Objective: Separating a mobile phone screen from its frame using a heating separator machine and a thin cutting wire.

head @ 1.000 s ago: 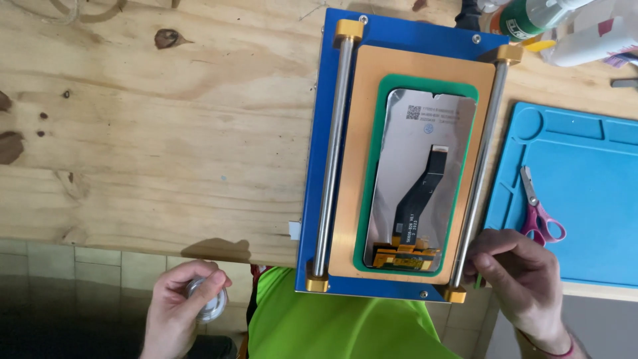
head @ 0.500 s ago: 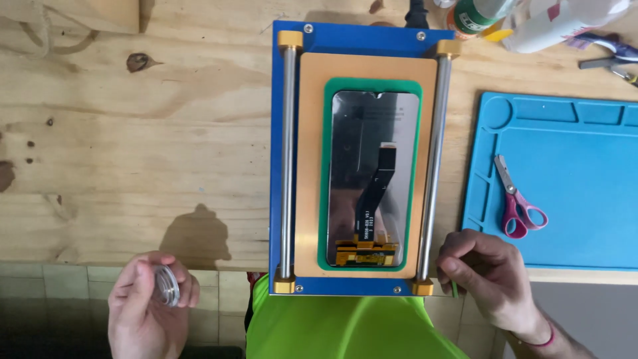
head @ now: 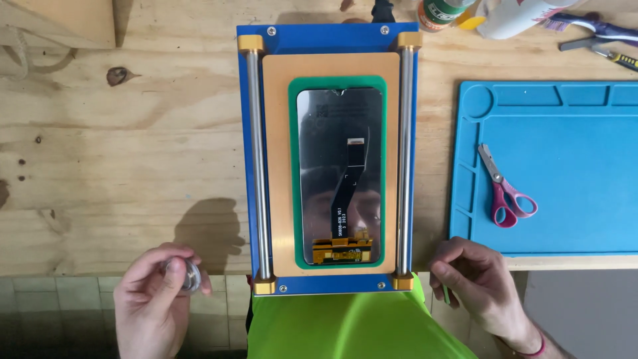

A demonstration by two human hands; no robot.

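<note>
Closest in, a green shirt fills the bottom of the view. The left hand is low, just off the table edge. Its fingers are closed around a small, shiny round thing, pinched between thumb and fingertips. The right hand rests at the table edge, just beside the near right corner of the blue plate. Its fingers are curled in, and I cannot tell if they hold anything.

Past the hands, the blue plate lies flat on the table. Two metal rods run along its sides. On it sits an orange pad, and a green frame on that. A phone screen lies inside the frame, back side up, with its thin cable showing. No hand touches it.

This looks like a getting-ready step: the screen is set in place and the round thing is up in the left hand. Work on the screen would call for a light, slow touch, since the cable looks thin.

Off to the right is a blue mat with scissors on it. Bottles stand at the far edge.
</note>
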